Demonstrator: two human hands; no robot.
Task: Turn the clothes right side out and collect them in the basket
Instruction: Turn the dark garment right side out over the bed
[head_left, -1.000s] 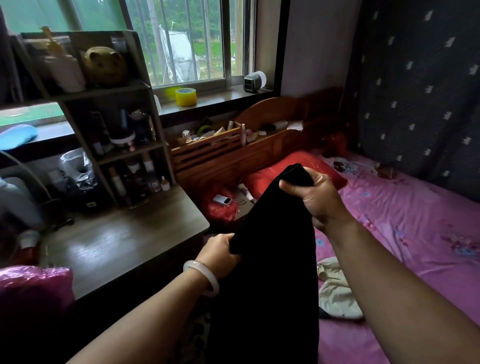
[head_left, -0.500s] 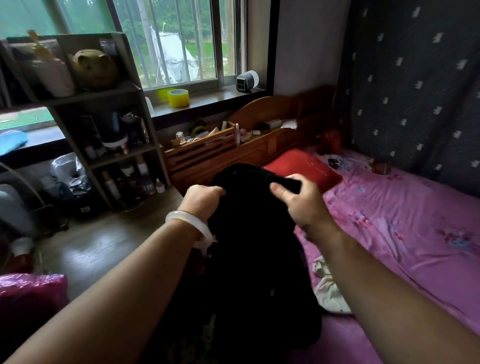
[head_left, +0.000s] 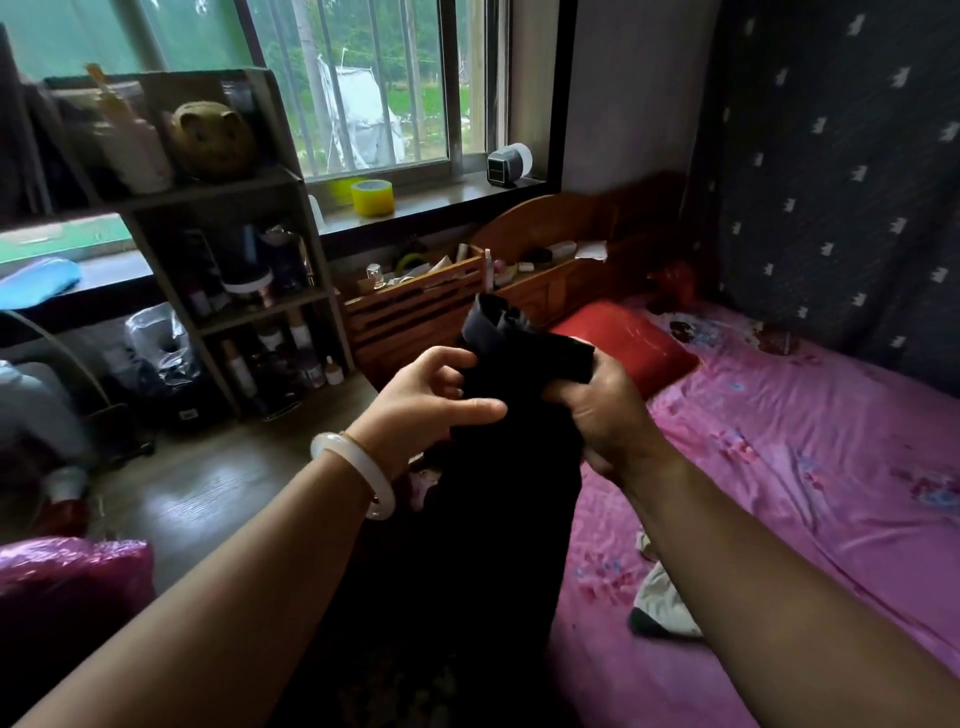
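Observation:
A black garment (head_left: 509, 493) hangs in front of me between the desk and the bed, its lower part falling out of view. My right hand (head_left: 602, 415) grips its bunched upper end, where a folded band of fabric sticks up. My left hand (head_left: 426, 400), with a white bangle on the wrist, lies against the garment's left side with the thumb stretched along the cloth and the fingers loosely bent, not closed round it. A cream garment (head_left: 665, 597) lies crumpled on the bed under my right forearm. No basket shows.
A bed with a pink sheet (head_left: 779, 467) and a red pillow (head_left: 623, 343) fills the right. A wooden desk (head_left: 208, 493) with a cluttered shelf unit (head_left: 208, 208) stands at the left. Something shiny and pink (head_left: 67, 571) sits at the lower left.
The garment's top has been bunched up and turned between my hands. My left hand has let go of its grip and now lies loosely against the cloth. My right hand still holds the top.

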